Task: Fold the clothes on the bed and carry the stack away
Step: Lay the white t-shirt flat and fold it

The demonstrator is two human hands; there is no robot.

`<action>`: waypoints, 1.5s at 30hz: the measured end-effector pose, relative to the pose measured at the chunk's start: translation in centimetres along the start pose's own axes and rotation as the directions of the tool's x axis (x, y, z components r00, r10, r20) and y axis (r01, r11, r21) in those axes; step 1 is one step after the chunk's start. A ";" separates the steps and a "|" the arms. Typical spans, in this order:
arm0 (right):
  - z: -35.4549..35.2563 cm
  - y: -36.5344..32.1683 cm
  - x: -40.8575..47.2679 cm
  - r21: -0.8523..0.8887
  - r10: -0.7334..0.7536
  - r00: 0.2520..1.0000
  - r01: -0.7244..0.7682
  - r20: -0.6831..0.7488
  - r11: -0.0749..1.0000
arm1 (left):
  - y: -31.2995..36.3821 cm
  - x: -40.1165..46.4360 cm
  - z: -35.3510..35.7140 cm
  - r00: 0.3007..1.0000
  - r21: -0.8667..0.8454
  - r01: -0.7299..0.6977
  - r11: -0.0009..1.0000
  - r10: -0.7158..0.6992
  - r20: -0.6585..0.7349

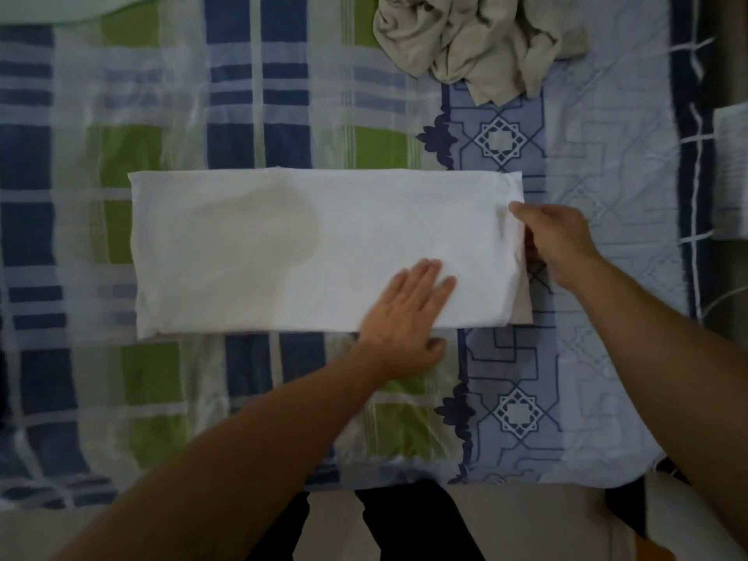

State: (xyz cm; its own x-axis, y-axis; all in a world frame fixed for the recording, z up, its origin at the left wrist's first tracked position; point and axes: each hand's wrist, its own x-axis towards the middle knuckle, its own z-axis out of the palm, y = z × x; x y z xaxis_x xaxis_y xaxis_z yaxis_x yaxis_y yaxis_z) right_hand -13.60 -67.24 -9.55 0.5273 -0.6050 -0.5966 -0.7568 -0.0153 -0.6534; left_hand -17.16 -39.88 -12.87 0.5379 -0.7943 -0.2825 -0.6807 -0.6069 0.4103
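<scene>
No writing, label, brand or number can be read anywhere. The bed cover (506, 143) carries only woven star and line patterns. The folded white cloth (283, 244) is plain.

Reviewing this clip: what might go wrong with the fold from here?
The right hand grips only one end of the white folded cloth; folding it over may drag the layers askew, since the flat left hand pins just the near edge. The crumpled beige garment lies apart at the far side and might be missed.
</scene>
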 end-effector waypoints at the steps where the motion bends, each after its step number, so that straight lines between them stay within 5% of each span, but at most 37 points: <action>1: 0.3 -0.4 0.7 0.011 0.017 0.999 -0.018 0.045 1.000 | 1.4 0.9 0.5 1.000 -0.012 -0.001 1.000 0.001 -0.008; 10: 2.0 -1.1 3.4 0.054 -0.002 0.960 -0.013 0.281 0.998 | 7.8 6.2 3.1 0.977 -0.055 0.134 0.989 -0.141 -0.160; 16: 1.5 -1.7 1.1 0.012 -0.075 0.986 0.074 0.150 0.997 | 9.7 4.8 0.9 0.942 -0.448 0.121 0.886 -0.245 -0.231; 21: 2.5 -5.8 -3.7 0.086 -0.149 0.982 0.140 0.117 0.986 | 9.7 0.5 -3.5 0.833 -0.823 0.016 0.568 -0.463 -0.303; 25: 7.2 -10.3 -8.3 0.170 -0.197 0.974 0.176 0.116 0.970 | 7.4 -3.7 -7.1 0.729 -0.984 -0.039 0.171 -0.669 -0.145; 33: 22.5 -14.9 -14.9 0.062 -0.273 0.942 0.266 0.194 0.962 | -3.6 -12.6 -10.7 0.539 -0.985 -0.146 -0.093 -0.843 -0.001; 37: 30.4 -15.5 -16.2 -0.026 -0.284 0.928 0.298 0.240 0.954 | -10.4 -15.5 -9.6 0.486 -0.920 -0.187 -0.343 -0.846 0.217; 41: 36.8 -15.6 -16.5 -0.157 -0.282 0.921 0.330 0.268 0.931 | -16.0 -17.2 -7.5 0.490 -0.728 -0.301 -0.616 -0.755 0.436; 45: 40.1 -15.0 -16.9 -0.257 -0.298 0.895 0.390 0.332 0.884 | -18.2 -18.4 -5.7 0.513 -0.657 -0.293 -0.695 -0.694 0.505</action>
State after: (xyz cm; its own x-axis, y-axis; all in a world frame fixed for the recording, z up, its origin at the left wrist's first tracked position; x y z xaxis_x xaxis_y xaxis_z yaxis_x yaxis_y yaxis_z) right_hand 4.30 -24.89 -8.35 0.8256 -0.2724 -0.4942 -0.5631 -0.4543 -0.6903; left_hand -11.80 -14.05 -10.25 0.4970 -0.0003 -0.8677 0.6423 0.6725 0.3677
